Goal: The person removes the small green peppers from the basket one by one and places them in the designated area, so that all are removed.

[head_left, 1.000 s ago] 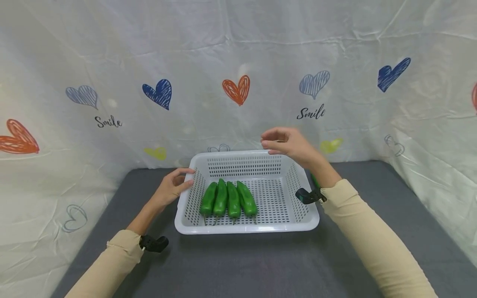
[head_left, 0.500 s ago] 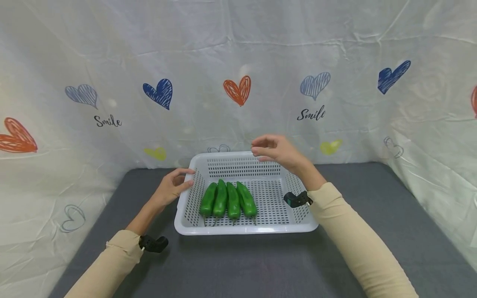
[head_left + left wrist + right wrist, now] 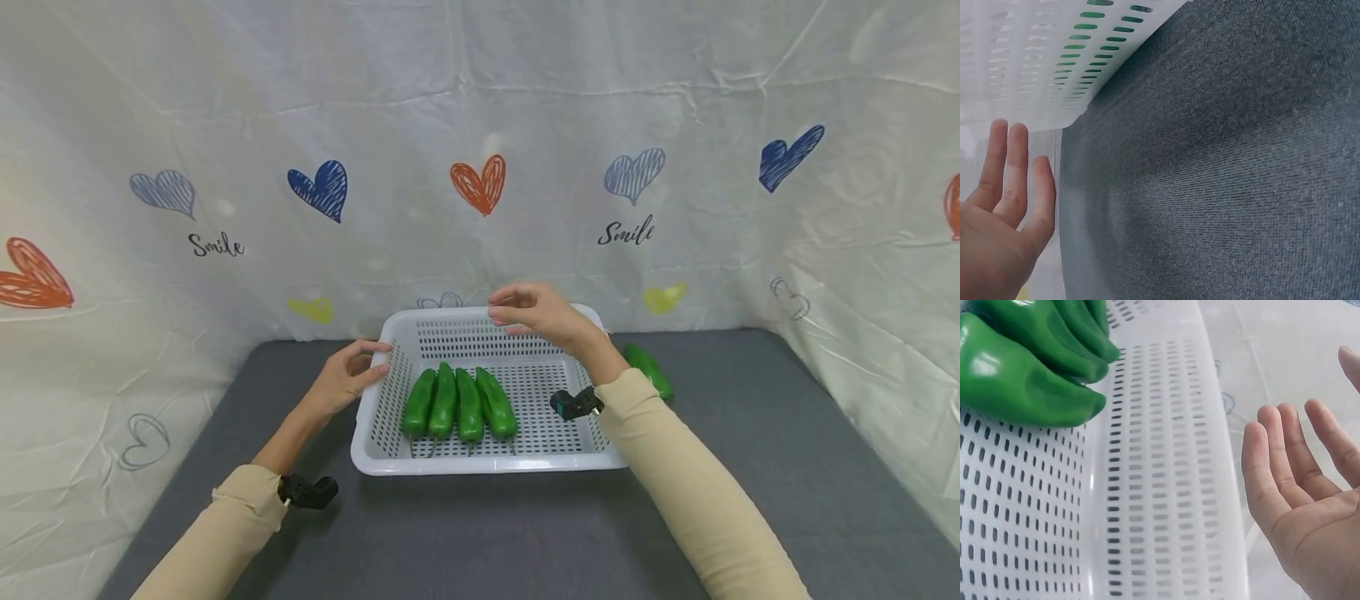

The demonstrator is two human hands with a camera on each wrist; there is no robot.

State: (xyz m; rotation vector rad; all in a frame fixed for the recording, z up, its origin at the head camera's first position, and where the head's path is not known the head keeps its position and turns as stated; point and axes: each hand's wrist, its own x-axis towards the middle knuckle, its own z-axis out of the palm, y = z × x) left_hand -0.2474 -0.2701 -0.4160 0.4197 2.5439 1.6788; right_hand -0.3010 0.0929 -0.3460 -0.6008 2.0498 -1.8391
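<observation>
A white slotted basket (image 3: 491, 464) stands on the dark cloth and holds several green peppers (image 3: 470, 407), side by side in its left half. My left hand (image 3: 341, 382) is at the basket's left end, index finger and thumb tips resting on the rim. In the left wrist view, three nearly straight fingers of the left hand (image 3: 1010, 212) lie against or close to the basket's outer wall (image 3: 1041, 56). My right hand (image 3: 546, 317), empty with fingers loosely bent, hovers over the far rim. The right wrist view shows the right hand (image 3: 1310, 500) beyond the basket wall (image 3: 1169, 462).
Another green pepper (image 3: 648, 371) lies on the dark cloth (image 3: 480, 533) just right of the basket, partly behind the right forearm. A pale curtain (image 3: 405, 100) with printed hearts hangs behind the table. Both wrists carry small black devices.
My right hand has moved left and slightly down along the basket's far side. The pepper outside the basket shows more now as the right arm shifted. The left hand has stayed in place.
</observation>
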